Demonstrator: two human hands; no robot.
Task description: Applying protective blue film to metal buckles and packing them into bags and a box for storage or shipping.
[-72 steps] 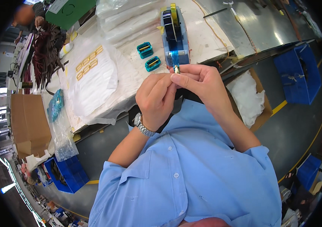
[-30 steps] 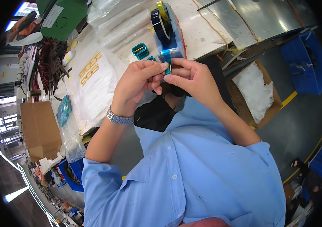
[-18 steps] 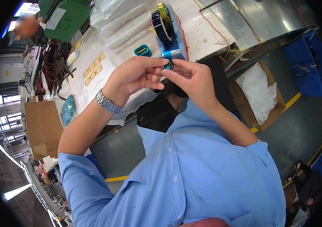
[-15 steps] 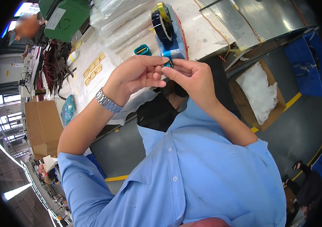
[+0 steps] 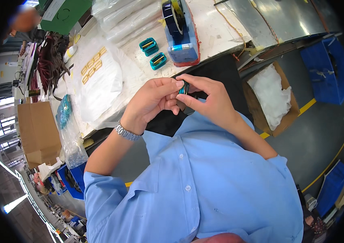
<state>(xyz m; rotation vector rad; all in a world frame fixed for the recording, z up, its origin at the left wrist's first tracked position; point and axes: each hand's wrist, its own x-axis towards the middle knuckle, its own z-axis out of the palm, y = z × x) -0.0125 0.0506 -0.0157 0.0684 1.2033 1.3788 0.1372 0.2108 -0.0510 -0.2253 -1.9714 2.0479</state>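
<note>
Close to my body, in front of the table edge, both hands pinch a small teal buckle (image 5: 184, 88) that my fingers partly cover. My left hand (image 5: 152, 97), with a metal watch at its wrist, presses thumb and fingertips on its left side. Opposite, my right hand (image 5: 214, 97) grips it between thumb and curled fingers. Two teal buckles with gold centre bars, one farther (image 5: 149, 46) and one nearer (image 5: 158, 61), lie on the table beyond. Beside them stands a blue tape dispenser (image 5: 189, 54) with a dark tape roll (image 5: 172, 20).
Several gold rectangular frames (image 5: 93, 65) lie on a white sheet at the left. Clear plastic wrap (image 5: 127, 20) and a green box (image 5: 64, 16) are at the back. A carton with white padding (image 5: 271, 97) and a blue bin (image 5: 328, 71) stand on the right-hand floor.
Both hands have drawn back from the tape dispenser toward my body, still holding the buckle. The second teal buckle on the table has come into sight. The view has shifted slightly.
</note>
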